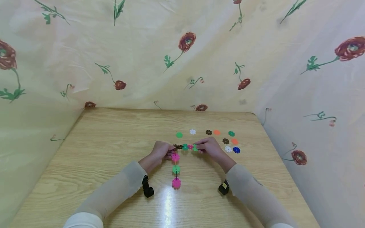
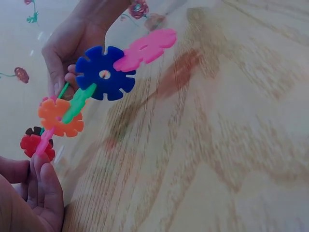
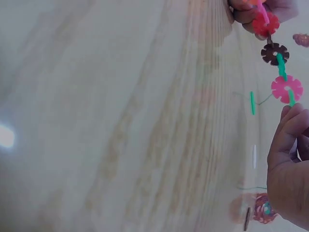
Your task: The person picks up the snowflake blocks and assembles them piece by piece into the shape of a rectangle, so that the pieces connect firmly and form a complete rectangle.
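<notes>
A chain of flower-shaped discs (image 1: 185, 146) is held between the left hand (image 1: 162, 151) and the right hand (image 1: 210, 147). By the right fingertips its end is pinched at a green disc (image 3: 291, 96), seen nearly edge-on; a narrow grip is kept there. By the left hand the chain is gripped at its bend, where a red disc (image 2: 36, 145) and a pink disc (image 2: 45, 141) are joined at the fingertips. Between the two grips a straight run is formed, with a pink disc (image 3: 287, 89) set next to the right fingertips, followed toward the left hand by another green disc (image 3: 281, 66) and a brown disc (image 3: 275, 53). From the left grip the other branch is extended toward the person: an orange disc (image 2: 61, 118), a green disc (image 2: 78, 103), a blue disc (image 2: 105, 73) and a pink end disc (image 2: 147, 48) are linked in turn. Beyond the grips, on the wooden table (image 1: 114, 133), loose discs are laid: a green one (image 1: 179, 135) and a white one (image 1: 192, 131) past the gap between the hands, and brown, orange, green, white and blue ones scattered past and to the right of the right hand. Behind the table, a flower-printed cloth (image 1: 142, 63) is hung.
</notes>
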The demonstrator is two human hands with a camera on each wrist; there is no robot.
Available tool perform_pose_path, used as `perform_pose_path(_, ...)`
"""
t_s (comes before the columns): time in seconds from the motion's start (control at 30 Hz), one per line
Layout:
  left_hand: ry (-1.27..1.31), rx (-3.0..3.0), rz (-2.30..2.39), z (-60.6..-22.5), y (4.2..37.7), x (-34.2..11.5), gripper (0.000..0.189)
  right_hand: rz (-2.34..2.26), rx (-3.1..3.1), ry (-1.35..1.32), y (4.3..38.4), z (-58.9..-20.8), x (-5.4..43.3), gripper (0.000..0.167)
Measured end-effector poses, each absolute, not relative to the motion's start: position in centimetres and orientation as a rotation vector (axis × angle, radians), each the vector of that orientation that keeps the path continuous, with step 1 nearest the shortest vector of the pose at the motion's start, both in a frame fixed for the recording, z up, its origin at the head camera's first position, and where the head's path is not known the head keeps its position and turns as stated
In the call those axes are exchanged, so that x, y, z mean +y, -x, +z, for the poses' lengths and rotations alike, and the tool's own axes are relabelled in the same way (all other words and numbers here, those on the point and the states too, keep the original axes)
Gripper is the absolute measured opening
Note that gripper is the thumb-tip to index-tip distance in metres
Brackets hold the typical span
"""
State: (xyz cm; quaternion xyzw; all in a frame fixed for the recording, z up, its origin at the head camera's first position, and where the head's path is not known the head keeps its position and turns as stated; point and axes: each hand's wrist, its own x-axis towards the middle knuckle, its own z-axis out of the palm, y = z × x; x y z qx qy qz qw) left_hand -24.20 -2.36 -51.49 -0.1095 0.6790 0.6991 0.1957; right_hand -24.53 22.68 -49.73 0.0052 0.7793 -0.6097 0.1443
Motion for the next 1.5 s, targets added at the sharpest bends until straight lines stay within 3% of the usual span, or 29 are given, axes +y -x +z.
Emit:
perform_pose_path(0.47,0.295,1.869,1.973,-51.3,23.8,-2.7,0.014,-1.715,2.27,0.012,25.3,-49.8,22.3,0.025)
perform_pose_path(0.93,0.251,1.671,1.939,-51.1,20.8,-3.1,0.022,-1.582,2.242,0.126,27.7,-49.2,21.8,0.032)
perform_pose_path(1.3,-0.007,1.85,1.625,-50.6,16.9,-3.5,0.025,-1.386,2.218,0.35,28.0,-48.6,19.4,0.034)
perform_pose_path(1.5,-0.117,2.185,1.436,-50.4,17.8,-4.5,0.032,-1.29,2.159,0.429,27.3,-48.5,18.3,0.032)
